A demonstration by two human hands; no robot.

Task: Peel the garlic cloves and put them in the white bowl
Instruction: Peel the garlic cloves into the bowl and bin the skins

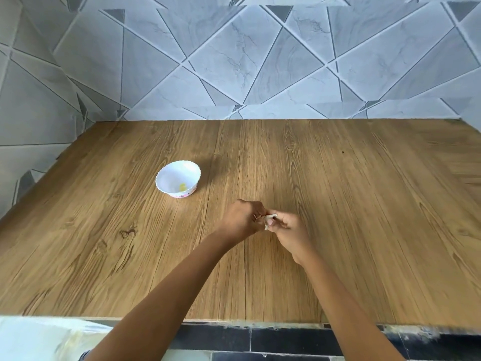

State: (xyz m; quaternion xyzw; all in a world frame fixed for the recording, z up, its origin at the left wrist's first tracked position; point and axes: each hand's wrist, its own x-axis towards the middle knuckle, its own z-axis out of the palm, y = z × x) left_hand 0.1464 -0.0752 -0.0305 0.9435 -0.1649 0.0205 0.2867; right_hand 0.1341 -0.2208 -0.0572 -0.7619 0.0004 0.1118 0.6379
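Observation:
A small white bowl [171,178] with a scalloped rim stands on the wooden table, left of centre, with a small yellowish piece inside. Right of and nearer than the bowl, my left hand [243,220] and my right hand [287,231] meet above the table. Between their fingertips they pinch a pale garlic clove [269,220] with papery skin. Most of the clove is hidden by my fingers.
The wooden table [351,217] runs back to a grey tiled wall with a triangle pattern. Its front edge lies near the bottom of the view, above a dark tiled floor. Pale cloth shows at the bottom left.

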